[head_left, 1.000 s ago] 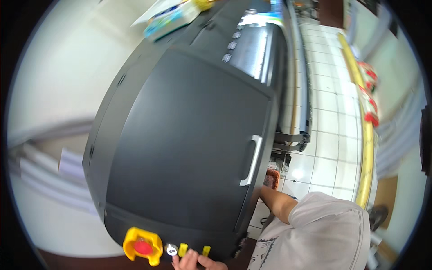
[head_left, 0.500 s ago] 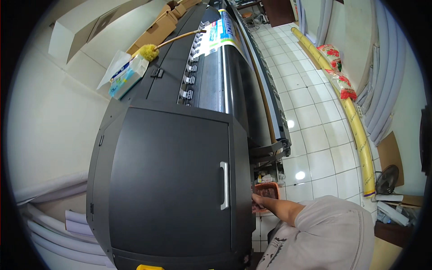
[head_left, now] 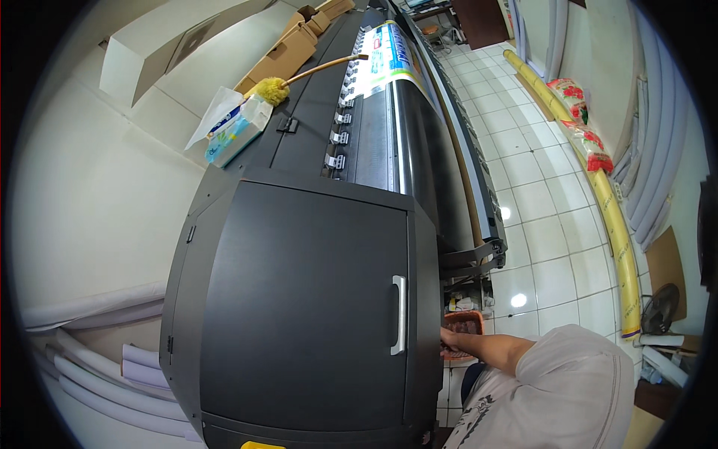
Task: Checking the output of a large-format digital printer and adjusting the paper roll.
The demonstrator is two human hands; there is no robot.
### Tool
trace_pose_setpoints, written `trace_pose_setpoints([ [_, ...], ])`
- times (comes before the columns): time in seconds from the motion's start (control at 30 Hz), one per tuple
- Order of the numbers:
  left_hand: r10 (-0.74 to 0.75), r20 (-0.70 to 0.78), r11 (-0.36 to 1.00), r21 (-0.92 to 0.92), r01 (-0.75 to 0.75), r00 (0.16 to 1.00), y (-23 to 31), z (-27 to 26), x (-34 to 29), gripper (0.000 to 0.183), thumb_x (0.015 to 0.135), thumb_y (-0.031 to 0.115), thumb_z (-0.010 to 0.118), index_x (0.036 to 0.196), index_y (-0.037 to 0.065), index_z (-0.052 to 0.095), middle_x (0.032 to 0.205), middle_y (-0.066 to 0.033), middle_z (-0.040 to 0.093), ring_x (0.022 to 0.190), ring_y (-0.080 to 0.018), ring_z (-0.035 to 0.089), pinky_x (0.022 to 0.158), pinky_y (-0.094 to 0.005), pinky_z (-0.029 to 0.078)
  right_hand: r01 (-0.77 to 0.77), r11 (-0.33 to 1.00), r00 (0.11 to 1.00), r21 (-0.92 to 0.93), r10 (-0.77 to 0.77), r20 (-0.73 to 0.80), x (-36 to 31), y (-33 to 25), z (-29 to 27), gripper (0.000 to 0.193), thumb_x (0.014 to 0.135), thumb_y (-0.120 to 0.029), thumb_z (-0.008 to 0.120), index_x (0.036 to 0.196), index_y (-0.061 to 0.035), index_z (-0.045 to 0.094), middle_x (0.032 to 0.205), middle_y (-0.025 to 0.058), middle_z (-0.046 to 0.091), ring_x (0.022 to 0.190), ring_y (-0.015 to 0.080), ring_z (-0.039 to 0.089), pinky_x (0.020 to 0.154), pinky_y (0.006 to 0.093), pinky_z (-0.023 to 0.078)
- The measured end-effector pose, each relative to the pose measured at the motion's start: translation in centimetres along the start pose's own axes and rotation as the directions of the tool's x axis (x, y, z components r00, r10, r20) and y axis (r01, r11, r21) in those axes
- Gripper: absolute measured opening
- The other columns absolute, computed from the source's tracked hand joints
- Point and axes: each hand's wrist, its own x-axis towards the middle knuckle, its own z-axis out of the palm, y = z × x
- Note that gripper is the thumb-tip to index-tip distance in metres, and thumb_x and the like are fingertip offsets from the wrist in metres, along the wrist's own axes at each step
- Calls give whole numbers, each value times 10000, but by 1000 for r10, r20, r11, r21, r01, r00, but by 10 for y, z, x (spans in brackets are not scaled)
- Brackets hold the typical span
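Right hand (head_left: 447, 338) reaching along front side of large dark printer (head_left: 314, 299), just below silver handle (head_left: 399, 315) of its lid; fingers hidden behind printer edge, grip not discernible. Reddish-brown basket (head_left: 465, 323) sitting just beside hand, under printer front. Left hand not showing. Tissue pack (head_left: 238, 129) and yellow duster (head_left: 273, 90) lying on printer top, far end. Yellow roll (head_left: 607, 217) lying on tiled floor, well apart from printer.

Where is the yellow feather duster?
In the head view, the yellow duster lies on top of the big black printer, upper left, right beside the tissue pack.
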Motion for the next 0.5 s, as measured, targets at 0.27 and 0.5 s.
trace_pose_setpoints([
  [0.27,11,-11,1000,22,-11,1000,-7,1,1,228,899,189,641,988,-20,622,1025,-140,645,1049,-333,571,1040,-555,339,55,998,993,9,-54,-106,-5,1,15,492,931,-575,307,932,-131,519,717,37,499,588,173,526,673,382,513],
  [0.5,52,-26,999,-9,-53,998,-13,1,-1,188,894,160,642,980,-5,623,999,-132,653,1031,-310,588,1031,-540,345,-3,998,992,-57,-4,-126,-24,-14,11,453,925,-527,409,888,-95,539,752,23,560,576,149,553,537,311,478],
])
